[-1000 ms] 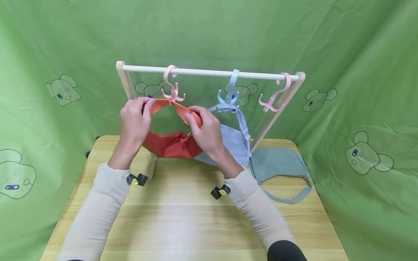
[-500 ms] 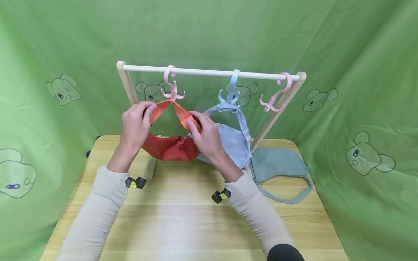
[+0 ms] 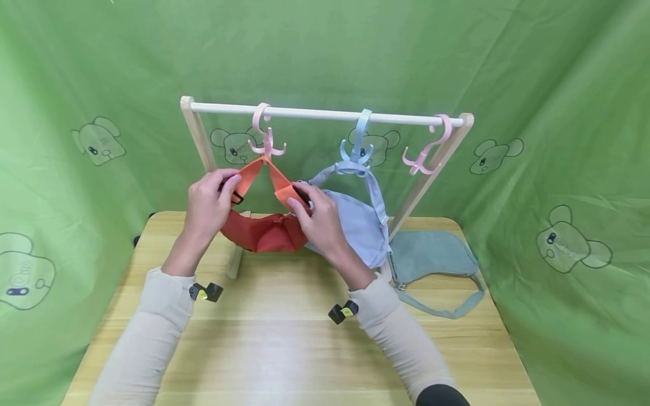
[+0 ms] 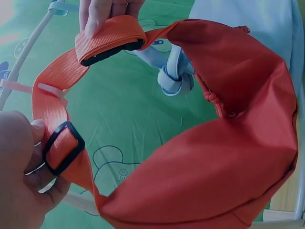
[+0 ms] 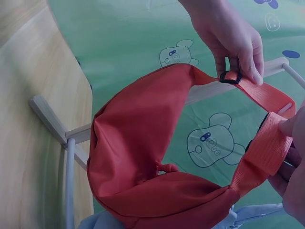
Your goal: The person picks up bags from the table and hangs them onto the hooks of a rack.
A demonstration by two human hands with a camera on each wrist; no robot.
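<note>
My left hand [image 3: 208,198] and my right hand [image 3: 322,219] each pinch one side of the orange strap [image 3: 276,177]; the red bag [image 3: 268,234] hangs below and between them, while the strap's peak meets the pink hook [image 3: 267,148] above.

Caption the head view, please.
Left hand and right hand hold a red bag by its orange strap at a pink hook.

Blue bag [image 3: 359,230] partly hidden (behind right hand [image 3: 321,220])
</note>
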